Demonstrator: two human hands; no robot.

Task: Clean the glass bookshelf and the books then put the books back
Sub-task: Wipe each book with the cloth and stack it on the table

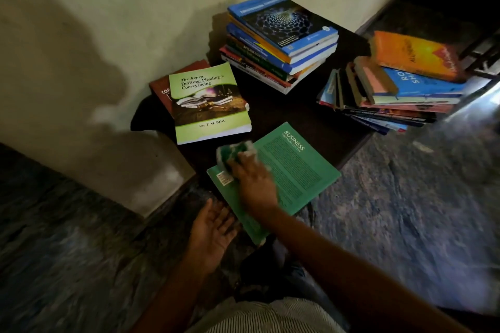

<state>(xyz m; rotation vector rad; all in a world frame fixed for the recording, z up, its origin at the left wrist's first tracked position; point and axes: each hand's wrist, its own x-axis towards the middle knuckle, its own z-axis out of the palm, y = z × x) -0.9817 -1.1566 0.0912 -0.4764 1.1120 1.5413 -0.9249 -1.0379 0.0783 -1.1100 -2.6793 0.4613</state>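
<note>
1. The right hand, blurred, holds a green and white cloth down on the cover of a dark green book.
2. The left hand is open, palm up and fingers straight, at the near left edge of that book; whether it touches the book cannot be told.
3. The dark green book lies flat at the front of a low dark counter, its near corner sticking out past the edge.
4. Behind it lies a light green book, resting on a red-brown book.
5. Further back stands a stack topped by a blue book.
6. At the right, a leaning pile carries an orange book on top.
7. The counter stands against a pale wall, on a mottled dark floor.
</note>
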